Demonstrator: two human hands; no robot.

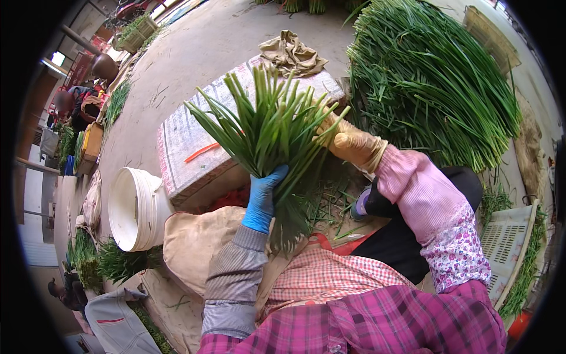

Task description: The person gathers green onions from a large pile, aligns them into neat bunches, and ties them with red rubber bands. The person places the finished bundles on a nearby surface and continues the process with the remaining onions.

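Observation:
My left hand [261, 197], in a blue rubber glove, is closed around a bunch of long green leafy stalks [278, 137], whose pale cut ends fan out upward and leaf tips hang below. My right hand [347, 135], in a tan glove, is at the right side of the fanned ends; its fingers are partly hidden by stalks, so its hold is unclear. Behind the bunch stands a low block covered with printed woven sheeting [194, 150]. An orange-red strip [201, 152] and a crumpled tan cloth [292, 53] lie on it.
A big heap of the same greens [433, 84] lies at upper right, near a plastic crate [493, 40]. A white bucket [137, 210] is tipped toward me at left. A grey perforated basket [506, 243] stands at lower right. Another person [82, 104] is far left.

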